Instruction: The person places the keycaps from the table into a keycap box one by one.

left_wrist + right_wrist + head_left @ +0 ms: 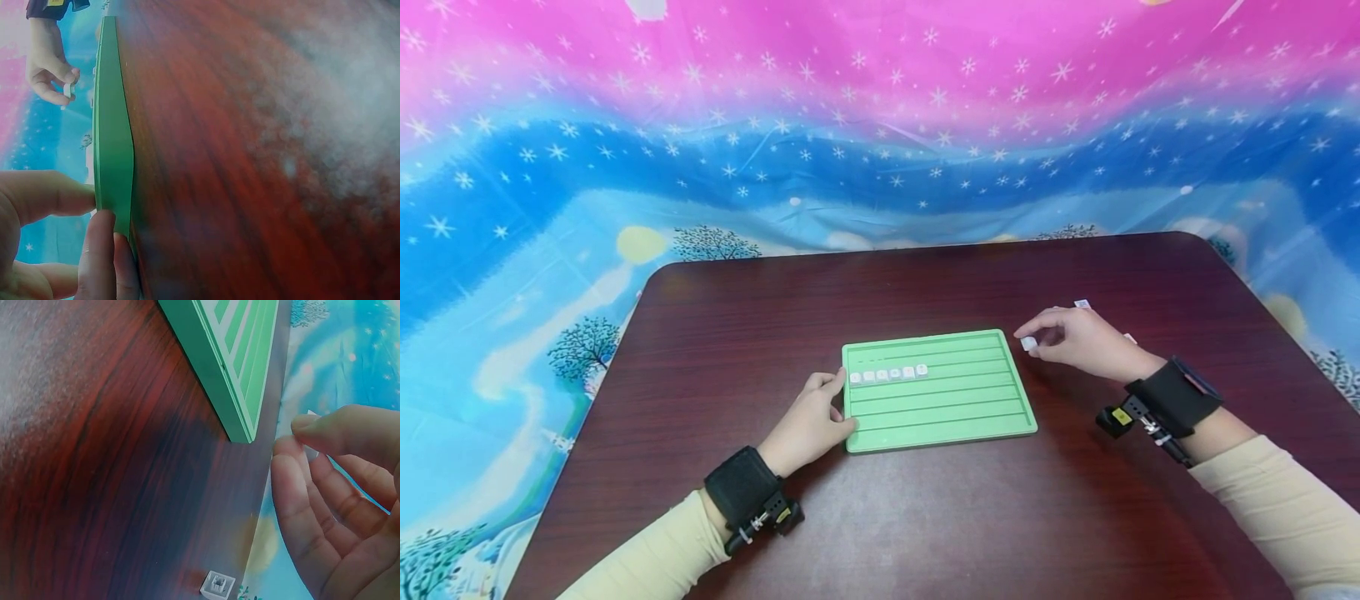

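Observation:
A light green tray [951,414] with raised parallel ridges lies on the table, a short row of white keycaps [888,375] in one of its upper grooves at the left. My left hand [808,423] grips the tray's left edge, thumb near the lower corner and fingers higher up. Just off the tray's right side, my right hand [1081,343] pinches a white keycap [1028,342] between thumb and fingertips. In the right wrist view that keycap is mostly hidden by the fingers.
Behind the right hand, a loose white keycap [1081,304] and another keycap [1130,338] lie partly covered. One upturned keycap [218,585] shows its hollow underside and stem. The dark wooden table [737,317] ends at a patterned cloth backdrop [850,167].

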Demonstrator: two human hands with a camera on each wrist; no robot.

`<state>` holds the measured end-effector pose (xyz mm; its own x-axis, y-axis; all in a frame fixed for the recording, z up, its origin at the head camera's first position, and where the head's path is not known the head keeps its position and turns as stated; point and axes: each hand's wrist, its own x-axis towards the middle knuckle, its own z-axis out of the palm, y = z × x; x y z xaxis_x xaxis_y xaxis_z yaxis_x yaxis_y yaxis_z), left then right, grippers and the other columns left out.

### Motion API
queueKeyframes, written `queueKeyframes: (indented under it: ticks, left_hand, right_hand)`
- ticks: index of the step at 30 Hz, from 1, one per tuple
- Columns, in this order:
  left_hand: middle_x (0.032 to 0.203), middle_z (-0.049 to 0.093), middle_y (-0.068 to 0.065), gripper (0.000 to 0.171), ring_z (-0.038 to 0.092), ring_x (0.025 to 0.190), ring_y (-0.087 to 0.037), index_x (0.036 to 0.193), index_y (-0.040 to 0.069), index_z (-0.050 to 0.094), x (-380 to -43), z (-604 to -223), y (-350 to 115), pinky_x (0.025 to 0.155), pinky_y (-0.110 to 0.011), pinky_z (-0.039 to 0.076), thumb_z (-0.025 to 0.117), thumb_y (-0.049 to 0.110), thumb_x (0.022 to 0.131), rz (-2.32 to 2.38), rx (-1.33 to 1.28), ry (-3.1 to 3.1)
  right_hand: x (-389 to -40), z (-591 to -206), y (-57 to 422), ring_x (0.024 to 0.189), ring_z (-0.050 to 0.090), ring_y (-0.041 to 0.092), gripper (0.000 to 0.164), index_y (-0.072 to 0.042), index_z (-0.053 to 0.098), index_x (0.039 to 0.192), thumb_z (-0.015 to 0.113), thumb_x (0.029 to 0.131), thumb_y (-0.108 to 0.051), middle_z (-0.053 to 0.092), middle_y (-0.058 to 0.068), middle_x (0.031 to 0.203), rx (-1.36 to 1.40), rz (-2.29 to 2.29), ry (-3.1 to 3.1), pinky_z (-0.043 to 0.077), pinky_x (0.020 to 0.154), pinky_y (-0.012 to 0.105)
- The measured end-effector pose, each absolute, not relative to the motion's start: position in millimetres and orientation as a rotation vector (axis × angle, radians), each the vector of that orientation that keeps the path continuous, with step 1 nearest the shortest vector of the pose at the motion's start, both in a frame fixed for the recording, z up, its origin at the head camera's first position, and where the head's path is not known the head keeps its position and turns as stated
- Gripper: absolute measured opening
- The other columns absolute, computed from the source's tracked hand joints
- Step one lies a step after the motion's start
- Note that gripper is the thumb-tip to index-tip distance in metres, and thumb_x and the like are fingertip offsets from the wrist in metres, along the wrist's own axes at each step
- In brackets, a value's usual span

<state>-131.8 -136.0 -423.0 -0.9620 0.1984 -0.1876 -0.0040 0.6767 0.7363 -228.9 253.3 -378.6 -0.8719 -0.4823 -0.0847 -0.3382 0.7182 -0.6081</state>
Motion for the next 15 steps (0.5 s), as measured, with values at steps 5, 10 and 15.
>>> queueKeyframes:
  ticks: [5, 10, 15]
  left_hand:
    - [0.148, 0.04, -0.022, 0.079, 0.056, 0.079, -0.01, 0.156, -0.007, 0.031, -132.0, -422.4, -135.7, 0.069, -0.027, 0.048, 0.073, 0.004, 0.09, 1.158, 0.153, 2.642]
    - [0.148, 0.04, -0.022, 0.079, 0.056, 0.079, -0.01, 0.157, -0.007, 0.031, -131.7, -422.2, -135.6, 0.068, -0.026, 0.047, 0.073, 0.004, 0.09, 1.159, 0.144, 2.634]
    - [0.148, 0.039, -0.023, 0.079, 0.056, 0.079, -0.011, 0.156, -0.008, 0.031, -131.2, -422.0, -135.9, 0.067, -0.026, 0.047, 0.073, 0.003, 0.09, 1.164, 0.147, 2.63]
  right_hand:
    - [-228.1, -377.6, 250.4, 0.082, 0.058, 0.022, 0.028, -0.003, 0.075, 0.12, 0.071, 0.092, 0.001, 0.067, 0.012, 0.117, -0.674, -0.901, 2.671, 0.05, 0.067, 0.029]
    - [-226.7, -380.0, 248.2, 0.088, 0.057, 0.022, 0.027, -0.003, 0.075, 0.118, 0.069, 0.093, 0.004, 0.067, 0.01, 0.117, -0.735, -0.943, 2.656, 0.051, 0.07, 0.029]
    - [-225.2, -382.3, 243.8, 0.088, 0.059, 0.02, 0.027, -0.004, 0.076, 0.118, 0.071, 0.092, 0.004, 0.067, 0.01, 0.118, -0.756, -0.98, 2.644, 0.05, 0.071, 0.027]
